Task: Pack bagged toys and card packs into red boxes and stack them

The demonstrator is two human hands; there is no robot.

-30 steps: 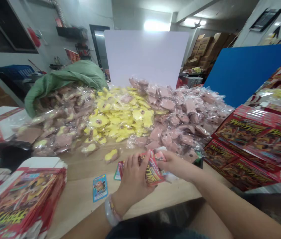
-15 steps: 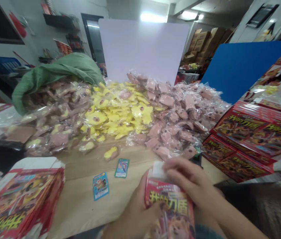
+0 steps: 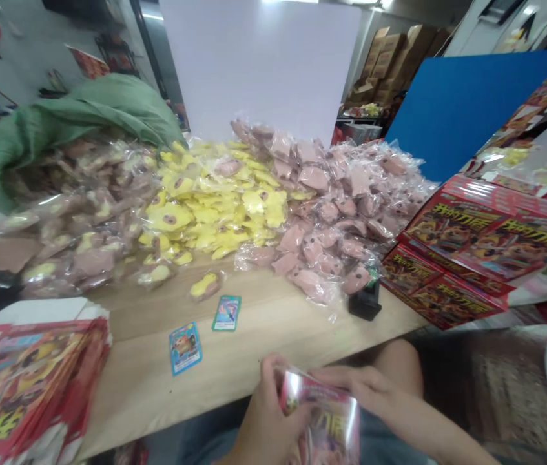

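Note:
In front of my lap, just off the table's near edge, I hold a red printed carton (image 3: 324, 423) with yellow lettering and cartoon animals. My left hand (image 3: 273, 413) wraps its left side, thumb across the front. Along the top edge lies my right hand (image 3: 363, 387), its fingers bent against the carton and partly hidden behind it. No white flap shows at the carton's top. Beyond my hands, a blue card (image 3: 185, 349) and a green-edged card (image 3: 227, 313) lie flat on the table, near a small wrapped yellow-and-brown piece (image 3: 205, 284).
Flat red cartons (image 3: 21, 381) are stacked at left. Wrapped yellow figures (image 3: 215, 206) and pinkish-brown figures (image 3: 331, 219) heap along the back, beside a green sack (image 3: 89, 110). Filled-looking red cartons (image 3: 486, 232) pile up at right, near a black holder (image 3: 365, 303).
Both hands have brought the carton down toward my lap, off the table. Its white top flap, visible before, no longer shows. The camera view has shifted.

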